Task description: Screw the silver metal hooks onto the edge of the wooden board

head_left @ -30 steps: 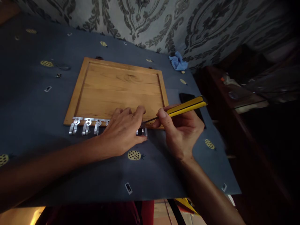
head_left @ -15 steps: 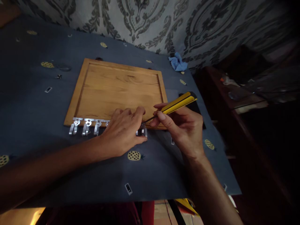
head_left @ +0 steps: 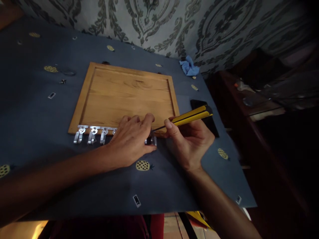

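Note:
A framed wooden board [head_left: 129,96] lies flat on the table, with a metal hook rail [head_left: 99,127] along its near edge. My left hand [head_left: 132,136] is closed over the rail's right part, fingers on the board and thumb below the last hook [head_left: 154,141], so the hooks beneath the palm are hidden. In my right hand [head_left: 189,139] is a screwdriver [head_left: 193,115] with a yellow and black handle, tilted low to the right. Its thin shaft points left, and the tip is by the rail's right end; I cannot tell whether it sits in a screw.
A black flat object [head_left: 211,124] lies right of the board, partly behind my right hand. Beyond it sits a crumpled blue cloth [head_left: 189,66]. Small dark pieces [head_left: 62,81] lie on the blue tablecloth [head_left: 99,189] at left. A patterned wall [head_left: 159,26] borders the far side.
The screwdriver's handle has dropped lower and slightly right, and my right hand has shifted its grip, thumb along the handle. My left hand and the board stay in place.

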`<act>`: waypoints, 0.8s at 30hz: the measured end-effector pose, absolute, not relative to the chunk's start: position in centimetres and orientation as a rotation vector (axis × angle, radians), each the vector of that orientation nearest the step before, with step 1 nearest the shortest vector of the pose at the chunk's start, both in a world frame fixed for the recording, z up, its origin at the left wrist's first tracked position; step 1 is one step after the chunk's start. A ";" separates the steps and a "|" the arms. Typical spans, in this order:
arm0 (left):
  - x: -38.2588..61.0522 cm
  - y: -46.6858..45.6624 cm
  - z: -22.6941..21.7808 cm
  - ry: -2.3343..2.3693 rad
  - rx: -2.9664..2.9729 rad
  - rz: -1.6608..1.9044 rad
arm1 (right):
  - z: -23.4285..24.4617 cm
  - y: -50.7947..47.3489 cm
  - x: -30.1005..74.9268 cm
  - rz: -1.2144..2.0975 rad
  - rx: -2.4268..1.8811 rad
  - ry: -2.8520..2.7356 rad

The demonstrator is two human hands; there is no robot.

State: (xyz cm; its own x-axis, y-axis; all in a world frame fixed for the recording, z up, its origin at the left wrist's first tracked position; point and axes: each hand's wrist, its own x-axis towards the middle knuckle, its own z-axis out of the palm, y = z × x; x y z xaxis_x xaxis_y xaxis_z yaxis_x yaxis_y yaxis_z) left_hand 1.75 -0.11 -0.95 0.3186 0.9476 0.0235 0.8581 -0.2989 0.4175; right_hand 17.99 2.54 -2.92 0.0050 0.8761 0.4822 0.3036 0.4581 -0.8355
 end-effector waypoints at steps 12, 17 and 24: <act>1.7 -0.1 -1.0 1.616 2.247 0.375 | -1.7 2.4 17.9 0.474 -1.067 -1.513; 1.8 -0.1 -0.8 1.624 2.243 0.360 | -2.5 2.7 18.0 0.547 -1.084 -1.561; 1.8 0.0 -0.9 1.620 2.247 0.365 | -2.7 2.6 18.3 0.534 -1.126 -1.612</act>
State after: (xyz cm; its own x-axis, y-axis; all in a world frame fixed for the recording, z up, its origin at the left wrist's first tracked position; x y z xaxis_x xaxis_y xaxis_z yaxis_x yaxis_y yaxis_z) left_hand 1.81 -0.03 -0.92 0.3147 0.9492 0.0064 0.8601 -0.2880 0.4210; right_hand 18.25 2.64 -2.70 -0.0069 0.8682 0.4961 0.3998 0.4571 -0.7945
